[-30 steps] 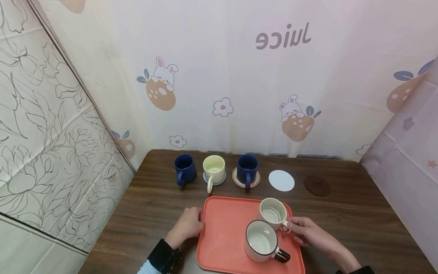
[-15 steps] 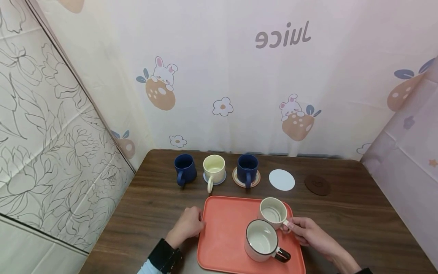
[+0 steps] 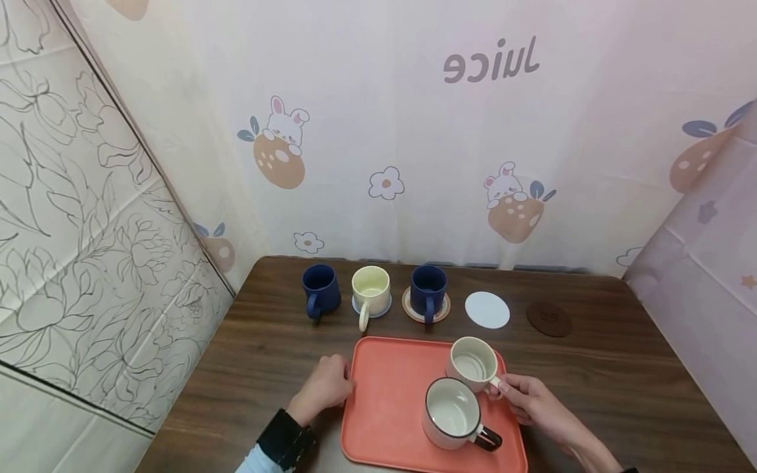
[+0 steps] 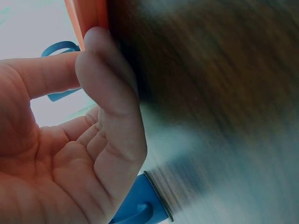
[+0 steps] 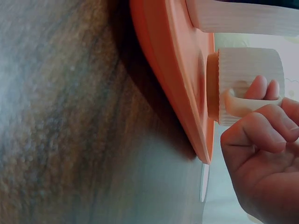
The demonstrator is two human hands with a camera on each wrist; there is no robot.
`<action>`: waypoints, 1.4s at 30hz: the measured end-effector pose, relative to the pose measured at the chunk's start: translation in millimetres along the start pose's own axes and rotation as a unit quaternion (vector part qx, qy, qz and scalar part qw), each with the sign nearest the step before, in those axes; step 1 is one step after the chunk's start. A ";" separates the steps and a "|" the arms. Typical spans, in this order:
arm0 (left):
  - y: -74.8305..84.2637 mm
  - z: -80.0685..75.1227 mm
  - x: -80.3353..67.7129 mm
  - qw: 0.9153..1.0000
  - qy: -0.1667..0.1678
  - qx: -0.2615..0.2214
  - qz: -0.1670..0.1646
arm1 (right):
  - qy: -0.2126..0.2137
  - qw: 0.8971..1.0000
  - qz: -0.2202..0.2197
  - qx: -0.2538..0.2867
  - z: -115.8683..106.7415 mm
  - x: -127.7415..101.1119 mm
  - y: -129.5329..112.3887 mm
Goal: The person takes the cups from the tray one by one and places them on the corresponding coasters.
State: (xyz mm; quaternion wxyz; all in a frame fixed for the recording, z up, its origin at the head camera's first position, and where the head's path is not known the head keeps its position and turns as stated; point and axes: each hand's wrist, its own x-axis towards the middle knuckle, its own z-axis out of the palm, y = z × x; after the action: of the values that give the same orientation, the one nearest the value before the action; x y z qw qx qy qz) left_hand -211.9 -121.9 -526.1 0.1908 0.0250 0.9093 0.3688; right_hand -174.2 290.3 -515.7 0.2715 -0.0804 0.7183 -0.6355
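On the orange plastic tray [image 3: 384, 407], toward its far right corner, the cream ribbed ceramic mug [image 3: 472, 360] sits a touch higher in the head view than it did a second ago, though the whole scene shifts the same way, so this may be head movement rather than a lift. The right hand [image 3: 529, 399] has tightened on the mug's handle: fingers [image 5: 261, 88] hook through the loop with the thumb [image 5: 254, 133] curled against it, where earlier they only met it. In the right wrist view the mug's base looks to be resting on the tray, so I judge it gripped but not yet raised. The left hand [image 3: 324, 387] has not moved, its relaxed fingers [image 4: 105, 70] resting against the tray's left rim and holding nothing. Just beside the cream mug, the white mug with a dark rim and dark handle [image 3: 452, 415] stays put on the tray.
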 end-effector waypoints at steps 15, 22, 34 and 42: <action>-4.5 0.1 1.9 1.000 0.013 0.011 0.025 | 0.086 0.996 0.014 -0.005 5.3 -1.3 -7.6; -2.9 -0.2 0.7 1.000 0.008 0.001 0.019 | 0.127 0.992 0.023 0.000 6.2 0.1 -11.0; -3.8 -0.3 -0.1 1.000 0.009 0.004 0.021 | 0.210 0.977 0.039 0.005 8.8 7.6 -14.1; -3.3 0.3 0.5 1.000 0.002 -0.001 0.008 | 0.231 0.972 0.038 0.009 2.8 15.3 -15.5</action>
State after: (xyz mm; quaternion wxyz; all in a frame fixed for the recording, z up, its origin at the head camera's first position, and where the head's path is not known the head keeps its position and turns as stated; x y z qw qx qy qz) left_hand -211.9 -124.0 -528.8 0.1859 0.0314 0.9092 0.3713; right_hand -189.2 278.1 -505.4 0.1226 0.0980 0.7585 -0.6325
